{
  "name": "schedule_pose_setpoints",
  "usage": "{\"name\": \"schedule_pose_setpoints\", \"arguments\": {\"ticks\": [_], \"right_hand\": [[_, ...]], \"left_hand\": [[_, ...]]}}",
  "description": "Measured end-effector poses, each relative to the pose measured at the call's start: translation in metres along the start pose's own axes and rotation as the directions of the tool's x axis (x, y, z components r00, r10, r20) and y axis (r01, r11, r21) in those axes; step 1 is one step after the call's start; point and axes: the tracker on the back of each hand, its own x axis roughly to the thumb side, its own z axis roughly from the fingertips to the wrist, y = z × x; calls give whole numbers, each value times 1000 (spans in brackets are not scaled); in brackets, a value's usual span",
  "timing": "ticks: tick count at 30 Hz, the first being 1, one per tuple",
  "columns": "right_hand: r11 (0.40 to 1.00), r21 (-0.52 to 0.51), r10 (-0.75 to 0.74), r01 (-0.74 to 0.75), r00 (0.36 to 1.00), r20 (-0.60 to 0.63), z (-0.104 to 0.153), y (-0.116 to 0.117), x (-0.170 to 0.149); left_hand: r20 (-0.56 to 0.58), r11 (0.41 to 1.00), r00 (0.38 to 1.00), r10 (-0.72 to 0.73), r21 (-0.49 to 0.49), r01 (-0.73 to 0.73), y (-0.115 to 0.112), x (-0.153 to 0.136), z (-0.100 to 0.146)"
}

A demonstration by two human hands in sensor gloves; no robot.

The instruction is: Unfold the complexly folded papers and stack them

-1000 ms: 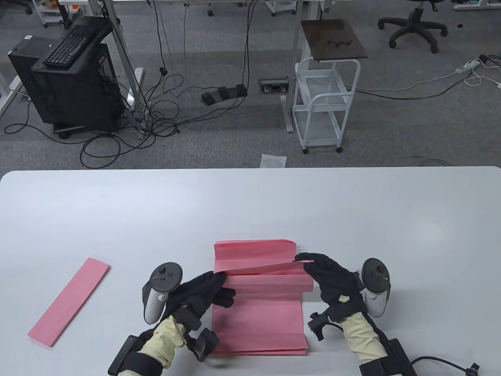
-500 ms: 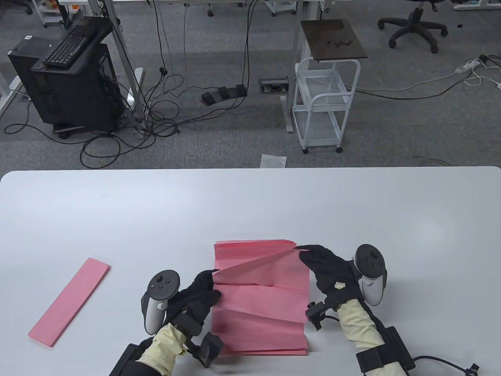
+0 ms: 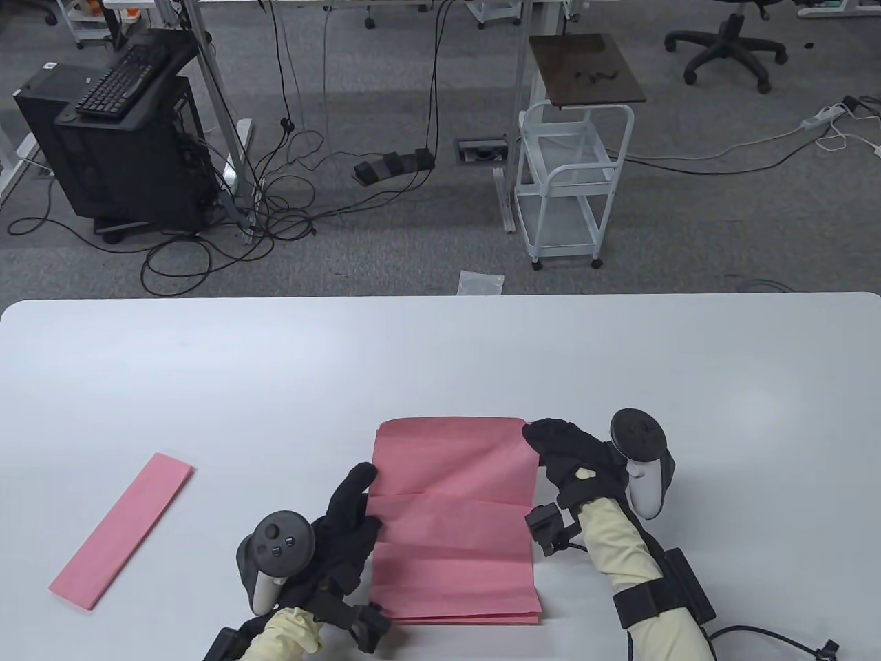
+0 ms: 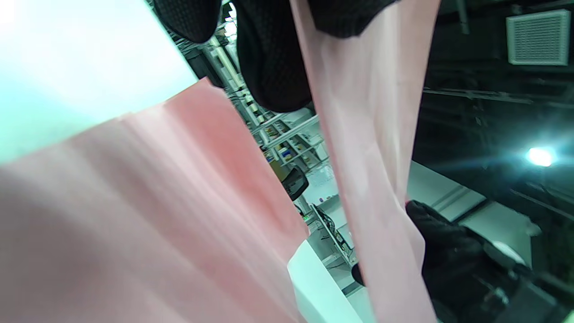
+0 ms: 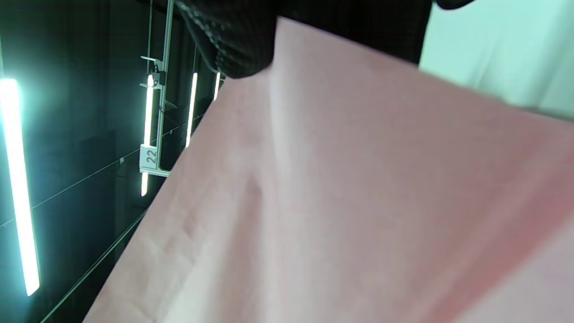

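Note:
A pink sheet [image 3: 454, 482], opened out with crease lines across it, lies over a stack of pink sheets [image 3: 475, 617] near the table's front edge. My left hand [image 3: 358, 492] pinches the sheet's left edge; in the left wrist view its fingers [image 4: 273, 67] hold the sheet [image 4: 372, 134] raised above the stack [image 4: 157, 202]. My right hand [image 3: 544, 441] grips the sheet's far right corner; in the right wrist view its fingers [image 5: 233, 40] hold the sheet [image 5: 336, 179]. A folded pink strip [image 3: 122, 530] lies at the left.
The white table [image 3: 440, 358] stretches bare beyond the papers. Behind it on the floor stand a white cart [image 3: 571, 186], a black computer stand [image 3: 117, 138] and several cables.
The top sheet has been pulled open away from me, from a half-folded state to its full length over the stack. My right hand moved farther and left; my left hand slid back along the left edge.

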Motion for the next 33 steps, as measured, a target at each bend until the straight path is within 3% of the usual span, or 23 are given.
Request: {"name": "schedule_pose_setpoints", "arguments": {"ticks": [9,14,20,25,28,33], "right_hand": [[999,40,18,-17,999,-32,-12,5,-3],[990,129,-47,50,999,-27,-21,5,-1],[999,41,-25,26,999,-19,-32,-7,11],[1000,-7,4,-4,1000,-9,-35,-9,18],[1000,2,11,-11,1000,-9,-33,-8,19],[999,-7,49,-49,999,-7,-31,-7,17]], "left_hand": [[-28,1000,999,18,22,-17,0,-4,0],[-33,999,998,47,23,-47,2,-6,2],[-65,953,998,-26,-302,5,8,-8,1],[-122,940,989,87,-320,-122,9,-11,1],[-167,876,980,113,-448,-177,4,-16,0],[-158,843,966,205,-472,-256,-4,-17,1]]}}
